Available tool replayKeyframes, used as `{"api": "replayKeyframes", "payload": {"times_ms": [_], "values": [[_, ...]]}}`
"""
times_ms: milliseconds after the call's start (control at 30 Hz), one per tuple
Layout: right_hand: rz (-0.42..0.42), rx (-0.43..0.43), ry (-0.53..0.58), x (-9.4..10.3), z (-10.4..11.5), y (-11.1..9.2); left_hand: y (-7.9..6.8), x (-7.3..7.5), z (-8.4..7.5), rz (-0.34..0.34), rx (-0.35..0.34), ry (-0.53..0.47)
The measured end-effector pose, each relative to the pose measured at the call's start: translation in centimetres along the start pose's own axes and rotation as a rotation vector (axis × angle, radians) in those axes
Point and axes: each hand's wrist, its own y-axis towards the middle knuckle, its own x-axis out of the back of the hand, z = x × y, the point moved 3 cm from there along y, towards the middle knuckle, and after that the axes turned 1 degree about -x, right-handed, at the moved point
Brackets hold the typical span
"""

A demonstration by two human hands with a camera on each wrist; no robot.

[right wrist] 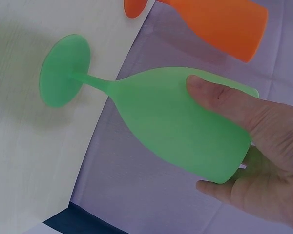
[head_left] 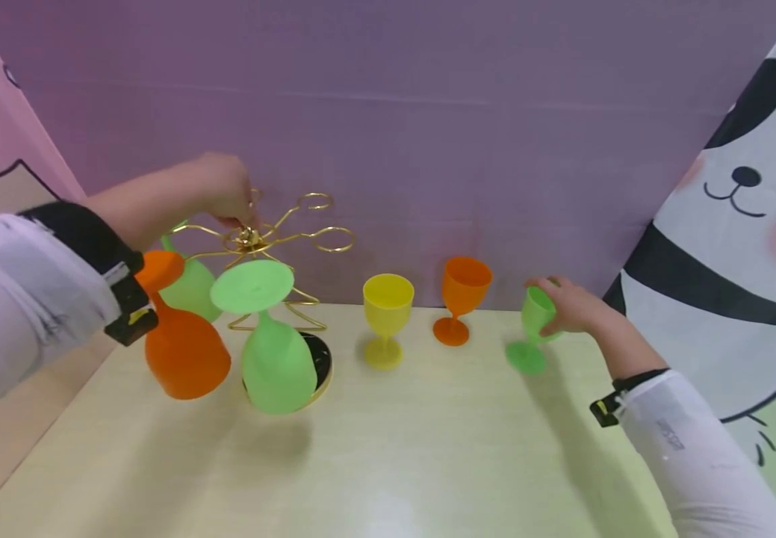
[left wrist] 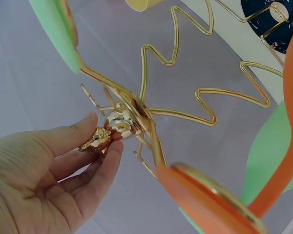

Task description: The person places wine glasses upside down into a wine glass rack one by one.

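At the left, my left hand (head_left: 216,187) pinches the gold knob (left wrist: 98,140) on top of a gold wire goblet rack (head_left: 249,239). An orange goblet (head_left: 189,355), a green goblet (head_left: 278,377) and another green goblet (head_left: 196,290) hang upside down from its arms. Over at the right, my right hand (head_left: 572,306) grips an upright green goblet (head_left: 535,317) near its rim. In the right wrist view the thumb lies along that goblet's bowl (right wrist: 161,117), with the other fingers partly hidden behind it. Its foot appears on or just above the table; I cannot tell which.
A yellow goblet (head_left: 388,306) and an orange goblet (head_left: 464,288) stand upright near the table's back edge, between the hands. The rack's round dark base (head_left: 323,360) sits behind the hanging green goblet. A purple backdrop (head_left: 428,149) rises behind the table (head_left: 414,448).
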Motion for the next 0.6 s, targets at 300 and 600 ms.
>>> {"api": "replayKeyframes", "payload": {"times_ms": [300, 600], "values": [[-0.013, 0.017, 0.013, -0.16, 0.42, -0.08, -0.32, -0.26, 0.38, -0.041, -0.047, 0.009], [-0.022, 0.021, 0.013, -0.06, 0.85, -0.03, -0.26, -0.61, 0.91, -0.093, -0.124, 0.029]]}}
